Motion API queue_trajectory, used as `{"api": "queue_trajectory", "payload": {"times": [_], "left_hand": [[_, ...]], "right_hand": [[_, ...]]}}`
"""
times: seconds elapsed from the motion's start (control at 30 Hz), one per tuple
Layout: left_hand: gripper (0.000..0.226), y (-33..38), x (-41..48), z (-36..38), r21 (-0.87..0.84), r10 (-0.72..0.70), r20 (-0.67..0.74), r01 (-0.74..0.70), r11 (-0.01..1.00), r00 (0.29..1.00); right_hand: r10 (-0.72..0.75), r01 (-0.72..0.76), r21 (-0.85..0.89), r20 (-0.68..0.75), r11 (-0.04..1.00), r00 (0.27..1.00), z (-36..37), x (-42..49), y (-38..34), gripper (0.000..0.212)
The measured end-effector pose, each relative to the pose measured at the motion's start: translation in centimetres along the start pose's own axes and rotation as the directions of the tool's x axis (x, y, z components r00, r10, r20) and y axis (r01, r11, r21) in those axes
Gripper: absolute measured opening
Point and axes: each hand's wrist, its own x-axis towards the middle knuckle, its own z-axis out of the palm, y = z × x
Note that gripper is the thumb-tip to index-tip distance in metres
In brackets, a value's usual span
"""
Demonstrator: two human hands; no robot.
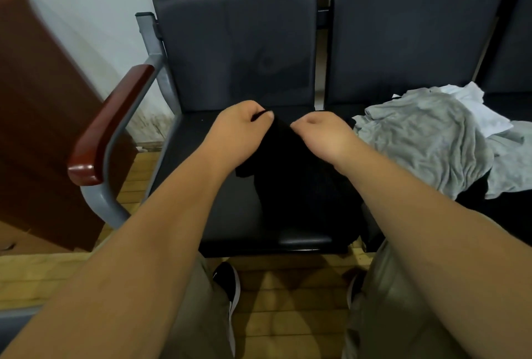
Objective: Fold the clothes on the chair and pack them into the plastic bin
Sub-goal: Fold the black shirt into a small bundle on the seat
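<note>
The upper edge of a black garment (293, 185) is pinched in the left grip (241, 125), with a strip of cloth caught between the thumb and the curled fingers. The same edge is held in the right grip (319, 134), whose fingers are curled in on the fabric, close beside the left one. The garment is hung from both grips, and its lower part is draped on the black seat (218, 214), toward the seat's right side. To the right of the seat, on the neighbouring cushion, a crumpled grey garment (426, 139) is heaped, and a white garment (478, 111) is bunched against its far side. At the seat's left edge a reddish wooden armrest (109, 125) is carried on a grey metal frame, and a brown cabinet (37, 105) is seen further left. In front of the seat a wooden floor (288, 301) is seen, with a black shoe (229, 281) planted on it.
</note>
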Motion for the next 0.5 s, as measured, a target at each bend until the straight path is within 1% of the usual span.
{"api": "queue_trajectory", "payload": {"times": [0.07, 0.1, 0.13, 0.2, 0.3, 0.4, 0.5], "left_hand": [[0.032, 0.1, 0.3, -0.1, -0.050, -0.047, 0.003, 0.047, 0.998, 0.999], [0.035, 0.1, 0.2, -0.2, -0.108, -0.077, 0.026, 0.079, 0.991, 0.997], [0.037, 0.2, 0.1, -0.3, -0.188, -0.107, 0.068, 0.118, 0.975, 0.992], [0.038, 0.4, 0.0, -0.5, -0.335, -0.141, 0.157, 0.187, 0.924, 0.978], [0.038, 0.8, 0.1, -0.6, -0.422, -0.152, 0.241, 0.244, 0.873, 0.959], [0.038, 1.0, 0.0, -0.9, -0.465, -0.201, 0.264, 0.307, 0.830, 0.943], [0.042, 1.1, 0.1, -1.6, -0.546, -0.281, 0.267, 0.385, 0.744, 0.922]], "right_hand": [[-0.031, 0.020, 0.152, 0.074, 0.988, 0.997, -0.4, -0.4, -0.1, 0.021], [-0.056, 0.030, 0.194, 0.128, 0.981, 0.990, -0.6, -0.5, -0.1, 0.019], [-0.094, 0.061, 0.191, 0.168, 0.980, 0.981, -0.6, -0.8, 0.0, 0.019], [-0.148, 0.127, 0.115, 0.193, 0.985, 0.970, -0.5, -1.1, 0.5, 0.019], [-0.187, 0.173, 0.085, 0.199, 0.981, 0.962, -0.2, -1.8, 1.0, 0.019], [-0.207, 0.204, 0.036, 0.149, 0.978, 0.967, 0.0, -1.6, 1.4, 0.010], [-0.189, 0.201, -0.096, 0.124, 0.975, 0.974, -0.1, -1.1, 1.9, 0.006]]}}
